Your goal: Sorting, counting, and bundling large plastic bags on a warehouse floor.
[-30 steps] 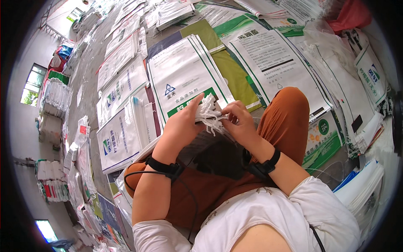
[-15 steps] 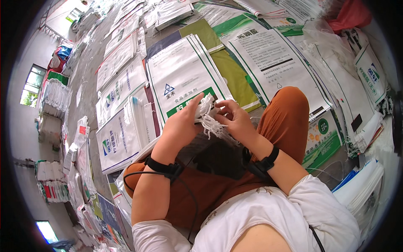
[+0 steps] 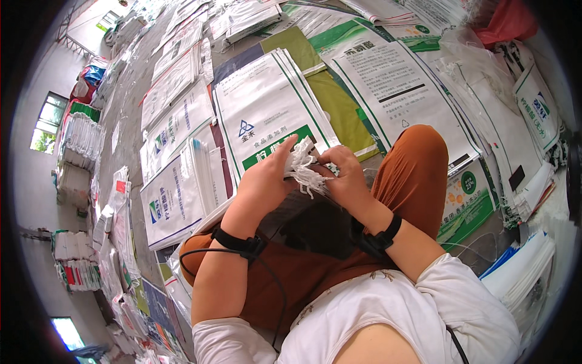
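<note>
Between my hands is a bunched bundle of white strings (image 3: 307,168) with frayed, dangling ends. My left hand (image 3: 268,176) wraps it from the left, thumb raised along its upper side. From the right, my right hand (image 3: 347,178) pinches the bundle with bent fingers. Just beyond my hands lies a stack of flat white printed sacks (image 3: 276,100) with green borders and a blue triangular mark. A dark, shiny surface (image 3: 312,227) shows below my hands, between my legs; what it is I cannot make out.
A white sack with green edging (image 3: 406,91) lies to the right, beside olive-green sacks (image 3: 342,112). More sack stacks (image 3: 173,200) are on the left. Clear plastic and a red bag (image 3: 506,24) sit far right. A black cable (image 3: 279,291) hangs from my left wrist.
My right fingers have shifted slightly and curl closer on the white strings. The loose string ends now hang more gathered. My left hand has hardly moved.
</note>
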`<state>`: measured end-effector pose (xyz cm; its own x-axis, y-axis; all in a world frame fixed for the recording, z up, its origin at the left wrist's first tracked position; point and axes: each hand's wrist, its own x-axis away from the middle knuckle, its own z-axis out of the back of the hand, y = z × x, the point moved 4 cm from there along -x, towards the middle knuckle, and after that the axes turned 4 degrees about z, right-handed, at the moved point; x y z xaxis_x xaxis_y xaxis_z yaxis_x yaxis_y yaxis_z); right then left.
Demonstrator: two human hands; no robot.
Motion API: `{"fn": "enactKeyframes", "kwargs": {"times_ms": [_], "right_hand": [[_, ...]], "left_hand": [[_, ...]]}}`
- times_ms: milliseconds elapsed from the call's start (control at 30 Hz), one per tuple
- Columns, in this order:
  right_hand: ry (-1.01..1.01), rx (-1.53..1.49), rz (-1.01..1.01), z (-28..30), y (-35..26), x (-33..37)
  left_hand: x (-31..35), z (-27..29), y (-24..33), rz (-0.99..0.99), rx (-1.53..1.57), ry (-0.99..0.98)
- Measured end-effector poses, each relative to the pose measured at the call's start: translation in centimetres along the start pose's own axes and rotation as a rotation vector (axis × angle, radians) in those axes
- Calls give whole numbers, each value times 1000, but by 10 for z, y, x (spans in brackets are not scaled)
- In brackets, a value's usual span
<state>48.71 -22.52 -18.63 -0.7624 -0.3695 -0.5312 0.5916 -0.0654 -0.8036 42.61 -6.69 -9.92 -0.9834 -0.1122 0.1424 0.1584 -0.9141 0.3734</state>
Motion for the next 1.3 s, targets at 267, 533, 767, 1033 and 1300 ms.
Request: {"fn": "enactKeyframes", "kwargs": {"times_ms": [267, 533, 767, 1033, 1300], "right_hand": [[113, -40, -67, -2, -3, 16], [-87, -396, -446, -7, 13, 11], [-130, -311, -323, -4, 8, 1], [-88, -145, -212, -2, 1, 6], [84, -175, -336, -8, 3, 24]], "left_hand": [[-2, -2, -4, -5, -4, 21], [-3, 0, -3, 68, 33, -47], [0, 0, -2, 107, 25, -64], [-1, 0, -1, 51, 34, -30], [2, -1, 1, 62, -2, -49]]}}
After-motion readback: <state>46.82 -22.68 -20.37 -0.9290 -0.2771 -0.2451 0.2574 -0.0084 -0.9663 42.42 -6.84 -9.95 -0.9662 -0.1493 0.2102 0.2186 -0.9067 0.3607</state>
